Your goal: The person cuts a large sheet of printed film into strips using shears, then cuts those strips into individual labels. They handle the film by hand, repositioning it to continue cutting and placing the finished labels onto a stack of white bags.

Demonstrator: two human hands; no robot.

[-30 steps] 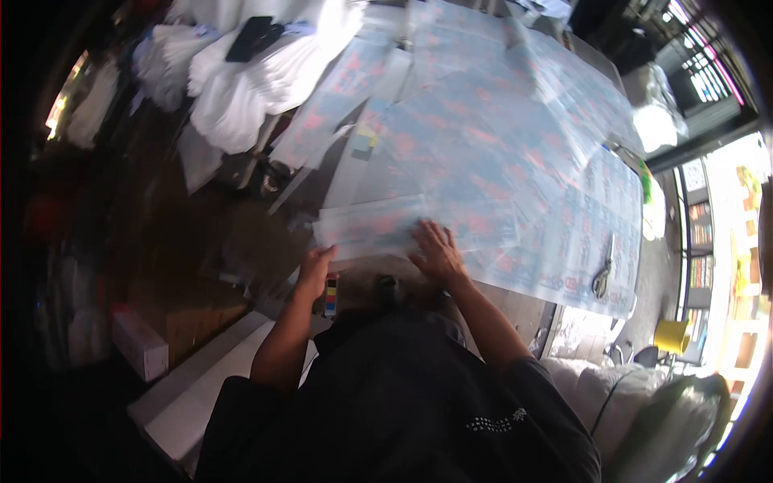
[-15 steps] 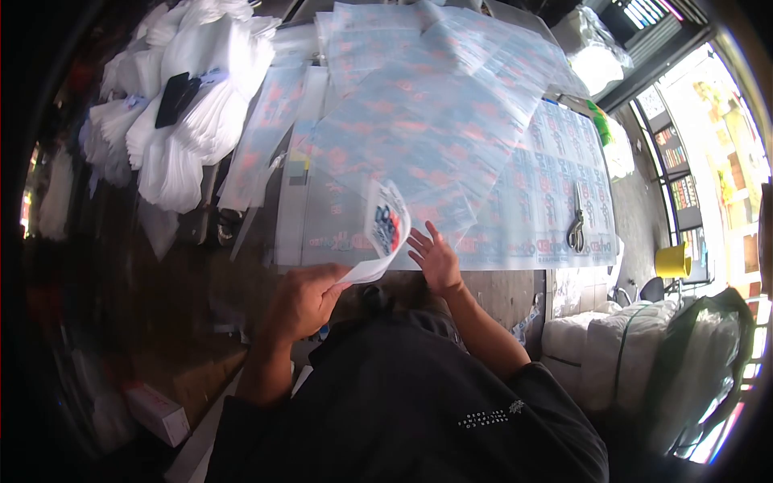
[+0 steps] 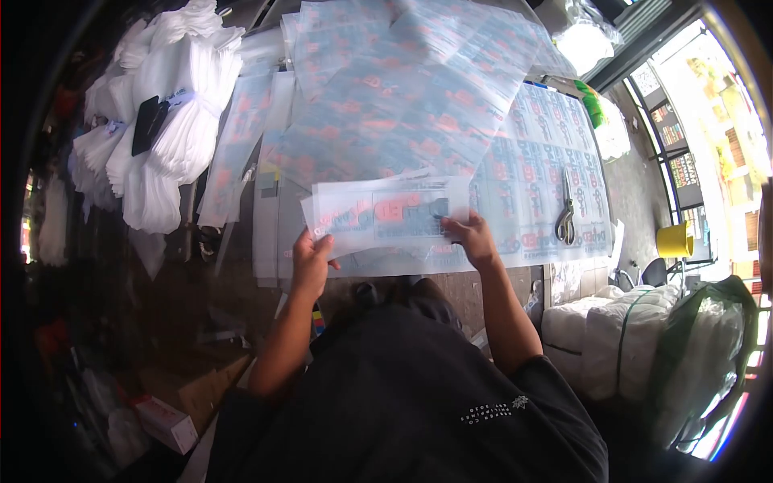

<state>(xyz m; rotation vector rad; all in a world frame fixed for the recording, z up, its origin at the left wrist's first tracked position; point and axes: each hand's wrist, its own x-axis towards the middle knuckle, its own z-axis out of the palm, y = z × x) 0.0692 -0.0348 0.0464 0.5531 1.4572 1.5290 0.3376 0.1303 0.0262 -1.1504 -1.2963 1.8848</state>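
A small stack of whitish printed sheets (image 3: pixel 346 211) is stretched between my two hands, above the near edge of the table. Red and dark print shows faintly through it. My left hand (image 3: pixel 311 264) pinches its lower left corner, thumb on top. At the right end, my right hand (image 3: pixel 473 238) grips it between thumb and fingers. Beyond it lie large translucent sheets (image 3: pixel 386 121) with blurred red and blue print, overlapping at angles. Further right, a pair of scissors (image 3: pixel 567 217) rests on a flat sheet with rows of printed logos (image 3: pixel 523 185).
Bundles of white plastic (image 3: pixel 193 88), tied in the middle, stand at the left with a black phone-like object (image 3: pixel 149 125) on them. Wrapped white bales (image 3: pixel 608 330) sit at the lower right, near a yellow bucket (image 3: pixel 675 240). A small carton (image 3: pixel 165 423) is at the lower left.
The sheets were curled up in my left hand; now they are spread out flat. My right hand, open before, has closed on their right end.
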